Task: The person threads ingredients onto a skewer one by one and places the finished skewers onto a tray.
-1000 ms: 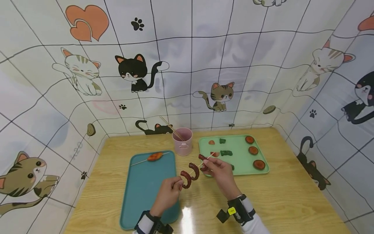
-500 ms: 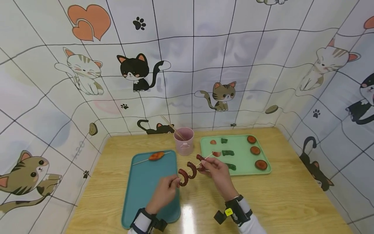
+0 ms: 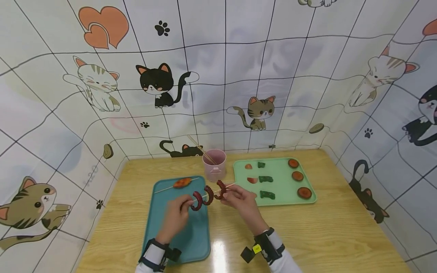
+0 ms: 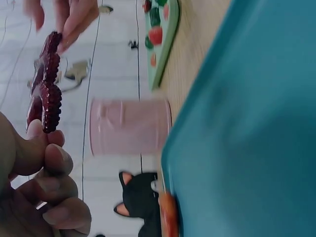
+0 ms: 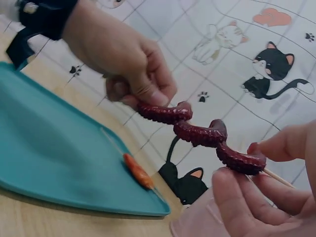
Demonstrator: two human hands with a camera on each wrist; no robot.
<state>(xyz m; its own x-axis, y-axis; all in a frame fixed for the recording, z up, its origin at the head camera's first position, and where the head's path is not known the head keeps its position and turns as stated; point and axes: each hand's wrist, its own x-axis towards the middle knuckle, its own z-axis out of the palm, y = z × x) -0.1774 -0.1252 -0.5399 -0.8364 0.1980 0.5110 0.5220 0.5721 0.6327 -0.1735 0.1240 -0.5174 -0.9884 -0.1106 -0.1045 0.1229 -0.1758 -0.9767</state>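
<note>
Skewer (image 5: 279, 178) held aloft, long axis 8 to 2 o'clock in head view: left hand (image 3: 175, 217) pinching its 8 o'clock end, right hand (image 3: 244, 206) gripping the outermost of three curled pieces (image 5: 200, 134). Teal tray (image 3: 194, 237) toward 8, left hand nearer. Pieces glossy, dark red, knobbly-edged; stick thin, wood-like.

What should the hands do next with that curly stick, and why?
Maybe lower the stick onto the blue tray. Three curly pieces are already threaded, the left hand appears above the tray, and an orange skewer already lies there.
</note>
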